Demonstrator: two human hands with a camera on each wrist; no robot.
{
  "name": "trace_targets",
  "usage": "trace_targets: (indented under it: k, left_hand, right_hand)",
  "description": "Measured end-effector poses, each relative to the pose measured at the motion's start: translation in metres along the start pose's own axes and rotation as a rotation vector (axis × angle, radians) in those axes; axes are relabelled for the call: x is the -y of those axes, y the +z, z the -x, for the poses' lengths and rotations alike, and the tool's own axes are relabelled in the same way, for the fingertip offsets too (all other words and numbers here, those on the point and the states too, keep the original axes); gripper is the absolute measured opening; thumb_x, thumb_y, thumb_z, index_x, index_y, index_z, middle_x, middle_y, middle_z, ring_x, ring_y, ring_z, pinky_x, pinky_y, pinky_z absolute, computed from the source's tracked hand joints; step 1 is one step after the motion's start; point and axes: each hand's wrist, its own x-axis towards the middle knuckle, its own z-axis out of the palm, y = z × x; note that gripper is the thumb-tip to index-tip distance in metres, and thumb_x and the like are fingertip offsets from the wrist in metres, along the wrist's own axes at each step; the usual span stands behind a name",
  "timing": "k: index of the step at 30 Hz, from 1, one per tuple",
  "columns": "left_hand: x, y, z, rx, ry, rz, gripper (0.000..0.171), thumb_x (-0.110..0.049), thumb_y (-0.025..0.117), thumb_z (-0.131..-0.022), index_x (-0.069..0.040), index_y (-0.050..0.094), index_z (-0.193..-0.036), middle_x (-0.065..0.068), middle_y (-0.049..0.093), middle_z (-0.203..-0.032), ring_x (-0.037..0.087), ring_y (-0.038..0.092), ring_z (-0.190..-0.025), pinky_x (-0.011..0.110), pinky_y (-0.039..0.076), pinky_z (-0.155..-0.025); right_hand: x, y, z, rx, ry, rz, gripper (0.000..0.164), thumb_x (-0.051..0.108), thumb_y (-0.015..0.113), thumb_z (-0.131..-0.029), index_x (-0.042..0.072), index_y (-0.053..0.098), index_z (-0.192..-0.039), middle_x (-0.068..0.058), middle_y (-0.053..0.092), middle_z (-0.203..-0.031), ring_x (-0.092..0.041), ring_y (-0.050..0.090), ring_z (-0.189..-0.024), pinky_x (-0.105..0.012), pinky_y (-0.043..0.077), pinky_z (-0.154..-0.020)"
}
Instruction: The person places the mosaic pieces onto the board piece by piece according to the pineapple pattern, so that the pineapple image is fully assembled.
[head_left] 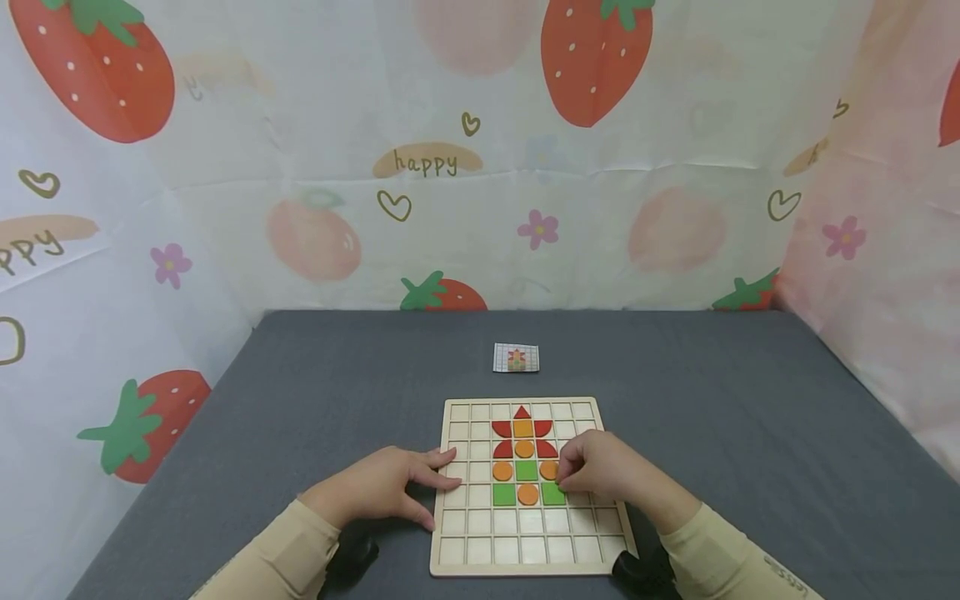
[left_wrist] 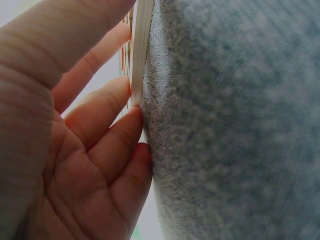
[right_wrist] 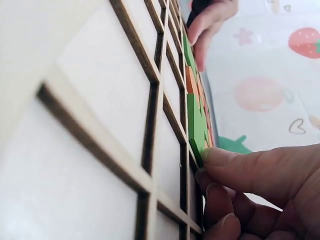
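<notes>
A wooden grid board [head_left: 480,550] lies on the table with red, orange and green tiles in its squares. My left hand [head_left: 382,487] rests at the board's left edge, fingers spread, some tips over the rim. In the left wrist view its fingertips touch the board's side [left_wrist: 140,60]. My right hand [head_left: 611,471] is over the right part of the board, fingers curled. Its thumb and fingertip pinch the corner of a green square tile [right_wrist: 196,122] in the lower coloured row. Beside that tile is an orange round tile [head_left: 528,495]; another green square tile [head_left: 504,494] lies farther left.
Behind the board a small pattern card [head_left: 516,358] lies on the grey tablecloth [head_left: 360,375]. A printed curtain [head_left: 465,233] with strawberries hangs behind the table. Near each wrist a black object [head_left: 352,558] shows.
</notes>
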Motion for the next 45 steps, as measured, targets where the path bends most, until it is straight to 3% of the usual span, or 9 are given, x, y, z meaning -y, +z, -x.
trace_targets:
  k: [6,12,19,25,36,45]
  left_hand:
    - [0.000,0.000,-0.001,-0.001,0.002,0.000,0.062,-0.046,0.075,-0.065,-0.029,0.059,-0.122,-0.005,0.041,-0.140,0.011,0.038,-0.128,0.033,0.036,-0.100]
    - [0.000,0.000,-0.001,0.001,0.001,0.001,0.062,-0.045,0.075,-0.065,-0.028,0.059,-0.123,-0.005,0.041,-0.140,0.011,0.038,-0.128,0.033,0.036,-0.100]
    - [-0.001,0.000,0.000,-0.006,0.008,0.009,0.062,-0.043,0.076,-0.065,-0.027,0.060,-0.122,-0.003,0.042,-0.140,0.012,0.039,-0.128,0.033,0.037,-0.099]
    - [0.000,0.001,0.000,-0.010,0.013,0.010,0.062,-0.044,0.076,-0.065,-0.027,0.060,-0.122,-0.003,0.042,-0.140,0.012,0.039,-0.127,0.032,0.037,-0.099]
    - [0.000,-0.001,0.000,-0.001,0.002,0.009,0.063,-0.046,0.075,-0.065,-0.028,0.059,-0.123,-0.005,0.041,-0.140,0.012,0.039,-0.128,0.033,0.037,-0.099]
    - [0.000,0.000,-0.001,-0.002,0.001,0.003,0.062,-0.045,0.076,-0.065,-0.028,0.059,-0.122,-0.004,0.041,-0.140,0.012,0.039,-0.128,0.034,0.037,-0.099]
  right_hand:
    - [-0.002,0.001,-0.001,-0.003,-0.009,0.016,0.017,0.003,0.074,-0.073,0.011,0.064,-0.061,0.005,0.058,-0.059,-0.012,0.048,-0.058,-0.028,0.039,-0.054]
    - [-0.007,-0.007,-0.001,0.033,-0.037,-0.049,0.011,0.004,0.072,-0.074,0.010,0.067,-0.067,0.003,0.060,-0.063,-0.012,0.049,-0.058,-0.028,0.041,-0.053]
    - [-0.010,-0.027,0.007,0.071,-0.035,-0.147,0.006,0.009,0.071,-0.078,0.006,0.069,-0.074,-0.002,0.061,-0.065,-0.014,0.050,-0.058,-0.032,0.044,-0.053]
    - [-0.012,-0.049,0.020,0.054,-0.008,-0.147,0.008,0.011,0.069,-0.079,0.003,0.068,-0.077,-0.002,0.059,-0.067,-0.016,0.051,-0.061,-0.034,0.045,-0.057]
    - [-0.040,-0.084,0.045,0.088,-0.045,-0.152,0.014,0.013,0.068,-0.080,-0.001,0.067,-0.082,-0.002,0.056,-0.064,-0.016,0.052,-0.062,-0.035,0.045,-0.059]
    - [-0.064,-0.090,0.060,0.123,-0.077,-0.094,0.014,0.014,0.071,-0.078,0.001,0.068,-0.082,-0.001,0.064,-0.074,-0.007,0.054,-0.064,-0.025,0.046,-0.058]
